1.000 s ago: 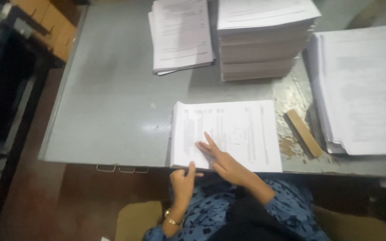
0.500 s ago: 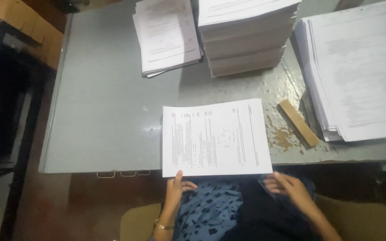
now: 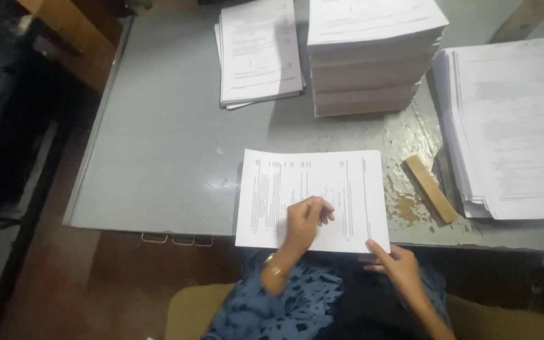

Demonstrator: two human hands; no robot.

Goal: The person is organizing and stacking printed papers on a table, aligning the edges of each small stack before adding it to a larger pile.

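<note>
A printed white sheet [image 3: 313, 189] lies flat on the grey metal table [image 3: 171, 164], its near edge overhanging the table's front. My left hand [image 3: 305, 220], with a gold bangle on the wrist, rests on the sheet's lower middle with the fingers curled loosely. My right hand [image 3: 395, 267] is below the table edge, its fingertips touching the sheet's near right corner. Neither hand grips the sheet.
A tall stack of paper [image 3: 369, 53] stands at the back centre, a thin pile of printed sheets [image 3: 259, 50] to its left. A wide pile of sheets [image 3: 514, 126] fills the right side. A small wooden block [image 3: 430, 189] lies between it and the sheet.
My left hand has moved up from the sheet's near left corner onto its lower middle. My right hand has shifted up to the near right corner. The view has moved slightly.
</note>
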